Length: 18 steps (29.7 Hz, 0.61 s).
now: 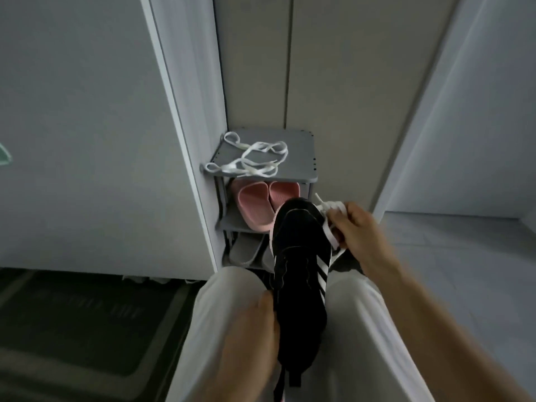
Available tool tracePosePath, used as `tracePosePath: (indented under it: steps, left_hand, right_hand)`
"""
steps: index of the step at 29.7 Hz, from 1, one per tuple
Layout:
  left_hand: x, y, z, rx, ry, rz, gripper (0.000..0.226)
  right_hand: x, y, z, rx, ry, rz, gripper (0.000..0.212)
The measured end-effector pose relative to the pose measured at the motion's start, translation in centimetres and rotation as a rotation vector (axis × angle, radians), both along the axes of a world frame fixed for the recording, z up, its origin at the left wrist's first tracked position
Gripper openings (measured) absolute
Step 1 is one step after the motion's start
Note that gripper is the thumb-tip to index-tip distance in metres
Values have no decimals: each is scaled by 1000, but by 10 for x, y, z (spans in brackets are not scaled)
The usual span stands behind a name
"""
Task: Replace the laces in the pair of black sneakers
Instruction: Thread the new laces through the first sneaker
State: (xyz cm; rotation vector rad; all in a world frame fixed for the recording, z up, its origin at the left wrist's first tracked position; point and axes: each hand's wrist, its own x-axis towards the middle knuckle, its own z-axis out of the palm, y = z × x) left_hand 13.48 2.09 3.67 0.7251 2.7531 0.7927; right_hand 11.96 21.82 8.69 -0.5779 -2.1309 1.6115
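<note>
A black sneaker with white side stripes lies between my knees, toe pointing away from me. My left hand holds it at its left side near the heel; the fingers are hidden behind the shoe. My right hand pinches a white lace bunched at the right of the sneaker's toe. Another loose white lace lies tangled on the top of the grey shoe rack. No second black sneaker shows.
The shoe rack stands in a corner between a white door frame and grey cabinet panels. Pink slippers sit on its middle shelf, grey slippers below. A dark doormat lies at the lower left. Pale floor tiles spread to the right.
</note>
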Motion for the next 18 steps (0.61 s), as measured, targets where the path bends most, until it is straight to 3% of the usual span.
tracePosePath:
  steps: [14,18]
  left_hand:
    - [11,16,7,-182,83,-87,45]
    - [4,19,13,-217,14,-128,37]
  right_hand:
    - [16,9,-32,77,-43,-190,30]
    - [8,8,-20,85,-77,-99,33]
